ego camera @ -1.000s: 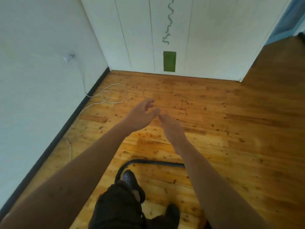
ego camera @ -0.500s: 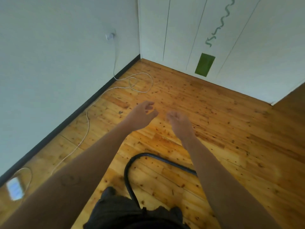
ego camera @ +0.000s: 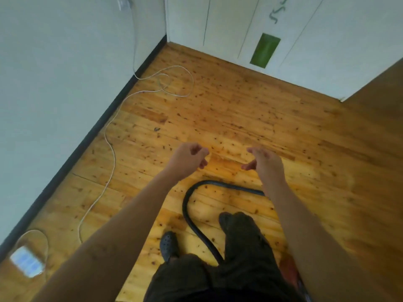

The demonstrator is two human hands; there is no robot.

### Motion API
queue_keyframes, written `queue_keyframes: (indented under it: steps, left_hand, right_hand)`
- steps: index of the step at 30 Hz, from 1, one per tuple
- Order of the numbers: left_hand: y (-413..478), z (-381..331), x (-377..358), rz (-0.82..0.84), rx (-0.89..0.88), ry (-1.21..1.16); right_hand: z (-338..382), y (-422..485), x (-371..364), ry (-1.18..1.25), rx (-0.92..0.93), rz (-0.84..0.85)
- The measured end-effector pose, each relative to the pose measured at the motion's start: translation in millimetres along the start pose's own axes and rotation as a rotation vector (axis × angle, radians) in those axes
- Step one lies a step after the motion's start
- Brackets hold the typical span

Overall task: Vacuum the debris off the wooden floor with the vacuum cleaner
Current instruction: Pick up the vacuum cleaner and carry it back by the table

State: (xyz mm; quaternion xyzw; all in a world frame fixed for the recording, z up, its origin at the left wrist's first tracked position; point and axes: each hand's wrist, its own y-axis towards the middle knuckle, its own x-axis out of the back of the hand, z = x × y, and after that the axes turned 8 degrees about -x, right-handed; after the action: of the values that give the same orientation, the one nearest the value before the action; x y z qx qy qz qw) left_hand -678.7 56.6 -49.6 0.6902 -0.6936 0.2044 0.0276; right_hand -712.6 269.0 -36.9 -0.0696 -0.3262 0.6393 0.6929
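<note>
Both my arms reach forward over the wooden floor (ego camera: 250,110), which is speckled with small dark bits. My left hand (ego camera: 187,158) hangs in the air with its fingers loosely curled and holds nothing. My right hand (ego camera: 265,160) is a short way to its right, fingers relaxed, also holding nothing. A black vacuum hose (ego camera: 189,205) curves in a loop on the floor below my hands and runs back between my legs. A red part, perhaps the vacuum body (ego camera: 290,271), shows at my right leg, mostly hidden. One darker scrap of debris (ego camera: 156,129) lies ahead on the left.
A thin white cable (ego camera: 109,147) trails from a wall plug (ego camera: 123,4) along the left wall to a lit phone (ego camera: 26,261) on the floor. White cupboard doors with a green patch (ego camera: 265,50) close off the far side. My feet stand beside the hose.
The view has swung left and tilted down, showing more of the left wall, cable and phone. My hands have drawn apart. My feet have stepped forward.
</note>
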Motion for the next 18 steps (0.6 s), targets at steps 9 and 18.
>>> queue_keyframes:
  steps: [9,18]
  left_hand:
    - [29.7,21.4,-89.1,0.242,0.051,0.096]
    - [16.1,80.1,-145.4,0.351,0.204,0.297]
  right_hand:
    - [-90.9,25.6,-1.7,0.145,-0.254,0.021]
    - [-214.7,49.0,4.5,0.07,-0.432,0.13]
